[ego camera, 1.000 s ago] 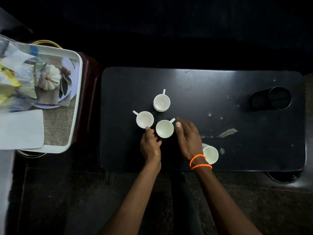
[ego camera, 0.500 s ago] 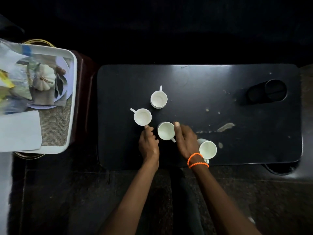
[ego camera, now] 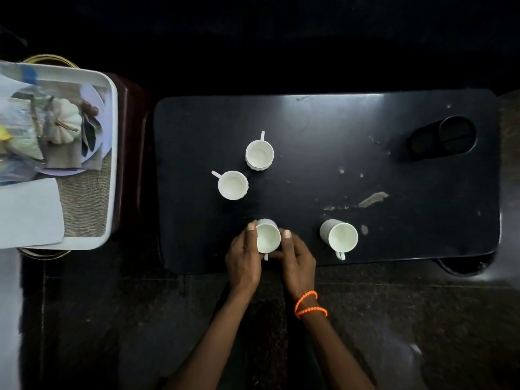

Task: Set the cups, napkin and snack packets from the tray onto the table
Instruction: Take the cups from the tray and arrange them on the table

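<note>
Near edge of the black tabletop [ego camera: 323, 122], left of middle: left hand [ego camera: 243, 256] and right hand [ego camera: 298, 256] cupped round 1 white cup [ego camera: 268, 235], fingers curled against its sides, a fingertip of each touching the rim, handle pointing toward the near edge between the palms. Cannot tell whether the cup sits flat or hangs just above the surface. Orange bead bracelet [ego camera: 309, 304] on the right wrist.

Just right along the same near edge: a 2nd cup [ego camera: 339, 236], free of both hands, handle also toward the near edge. Farther in, toward the middle: a 3rd cup [ego camera: 233, 184] with handle toward the far-left corner, and beyond it a 4th cup [ego camera: 259, 153] with handle toward the far edge; these 2 near each other, not touching. Near the far-right corner: a dark round recess [ego camera: 443, 136] in the tabletop.

Off the left edge, on a separate stand: the tray [ego camera: 112, 164], holding a white napkin [ego camera: 28, 212] at its near end, crinkled snack packets [ego camera: 19, 136] farther back, partly out of frame, and a small white pumpkin ornament [ego camera: 66, 121] on a plate.

Step in hand, as a judgement: arranging the 4 cups, all off the tray. Next move likely calls for letting go of the held cup, then reaching left across the gap for the napkin or a packet, keeping sleeves and wrists clear of the 2 near-edge cups.
</note>
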Tool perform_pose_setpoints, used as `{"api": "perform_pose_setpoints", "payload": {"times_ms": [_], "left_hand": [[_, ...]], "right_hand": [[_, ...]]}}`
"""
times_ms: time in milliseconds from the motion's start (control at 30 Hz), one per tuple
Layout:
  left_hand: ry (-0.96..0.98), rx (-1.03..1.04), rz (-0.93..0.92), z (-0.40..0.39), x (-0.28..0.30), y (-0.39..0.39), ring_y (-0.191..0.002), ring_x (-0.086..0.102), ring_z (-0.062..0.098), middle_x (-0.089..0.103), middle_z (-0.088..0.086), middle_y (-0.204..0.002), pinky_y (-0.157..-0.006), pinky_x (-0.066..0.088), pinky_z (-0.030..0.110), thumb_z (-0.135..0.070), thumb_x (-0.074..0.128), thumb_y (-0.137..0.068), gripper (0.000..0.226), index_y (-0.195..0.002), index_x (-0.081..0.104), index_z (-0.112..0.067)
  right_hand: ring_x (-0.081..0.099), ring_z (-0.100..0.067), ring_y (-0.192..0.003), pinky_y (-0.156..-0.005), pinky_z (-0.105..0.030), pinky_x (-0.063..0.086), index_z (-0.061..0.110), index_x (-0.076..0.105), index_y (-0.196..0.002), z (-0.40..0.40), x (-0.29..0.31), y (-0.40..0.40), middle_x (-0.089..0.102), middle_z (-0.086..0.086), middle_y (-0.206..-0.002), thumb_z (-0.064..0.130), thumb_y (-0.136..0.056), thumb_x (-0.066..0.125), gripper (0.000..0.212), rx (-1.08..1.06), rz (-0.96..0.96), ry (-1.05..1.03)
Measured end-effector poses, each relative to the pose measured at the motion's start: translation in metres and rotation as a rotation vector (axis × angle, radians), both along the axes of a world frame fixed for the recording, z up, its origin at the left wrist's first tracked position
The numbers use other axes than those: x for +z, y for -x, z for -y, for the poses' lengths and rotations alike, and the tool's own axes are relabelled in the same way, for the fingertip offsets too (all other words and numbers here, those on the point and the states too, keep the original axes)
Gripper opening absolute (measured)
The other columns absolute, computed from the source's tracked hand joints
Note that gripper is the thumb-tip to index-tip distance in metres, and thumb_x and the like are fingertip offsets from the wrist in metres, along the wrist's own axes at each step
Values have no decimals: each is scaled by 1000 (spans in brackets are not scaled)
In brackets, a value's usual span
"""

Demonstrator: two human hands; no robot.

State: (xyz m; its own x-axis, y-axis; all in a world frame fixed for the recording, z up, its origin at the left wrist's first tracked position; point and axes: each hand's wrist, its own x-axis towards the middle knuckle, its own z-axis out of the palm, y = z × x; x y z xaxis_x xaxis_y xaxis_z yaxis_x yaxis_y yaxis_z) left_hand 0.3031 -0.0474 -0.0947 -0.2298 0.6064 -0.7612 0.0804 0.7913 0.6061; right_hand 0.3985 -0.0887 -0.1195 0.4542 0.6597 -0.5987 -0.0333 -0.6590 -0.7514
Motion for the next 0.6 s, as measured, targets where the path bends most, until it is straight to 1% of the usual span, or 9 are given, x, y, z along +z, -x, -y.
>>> {"api": "perform_pose_setpoints", "payload": {"times_ms": [67, 167, 300, 433, 500, 600], "left_hand": [[-5, -27, -3, 3, 1, 3, -125, 66, 16, 72, -11, -130, -106, 55, 52, -80, 42, -86, 28, -98, 67, -73], [-8, -37, 0, 7, 2, 2, -127, 65, 18, 70, -9, -133, -106, 55, 54, -78, 42, -87, 30, -100, 68, -70], [3, -27, 8, 8, 2, 0, -129, 63, 20, 69, -5, -135, -106, 54, 55, -78, 43, -86, 33, -102, 69, -64], [5, -23, 4, 15, 0, 1, -129, 63, 22, 69, -5, -133, -106, 55, 55, -77, 44, -86, 33, -102, 69, -63], [9, -25, 9, 19, 1, 1, -129, 63, 22, 67, -8, -129, -106, 54, 55, -77, 43, -86, 41, -109, 71, -59], [13, -46, 21, 22, 4, 2, -131, 61, 21, 65, -11, -128, -108, 53, 54, -76, 41, -89, 59, -128, 71, -44]], "right_hand": [[73, -21, -108, -93, -57, 58, 31, 76, -115, 6, 1, 2, 77, 5, -115, 67, -99, 53, 46, -13, -4, 3], [73, -18, -110, -94, -55, 58, 32, 76, -116, 8, 3, 3, 77, 6, -116, 68, -99, 52, 46, -16, -10, 15], [74, -19, -106, -93, -55, 59, 33, 77, -112, 9, 3, 1, 78, 6, -111, 68, -99, 51, 46, -15, -11, 29], [75, -22, -101, -90, -55, 59, 30, 77, -109, 14, 5, -1, 78, 3, -106, 69, -98, 51, 48, -6, -30, 37], [74, -20, -106, -93, -55, 59, 28, 76, -112, 19, 7, 0, 78, 2, -110, 71, -96, 51, 52, -27, -48, 32], [71, -18, -115, -100, -54, 56, 26, 75, -118, 22, 9, 3, 76, 2, -119, 67, -96, 53, 52, -45, -69, 24]]}}
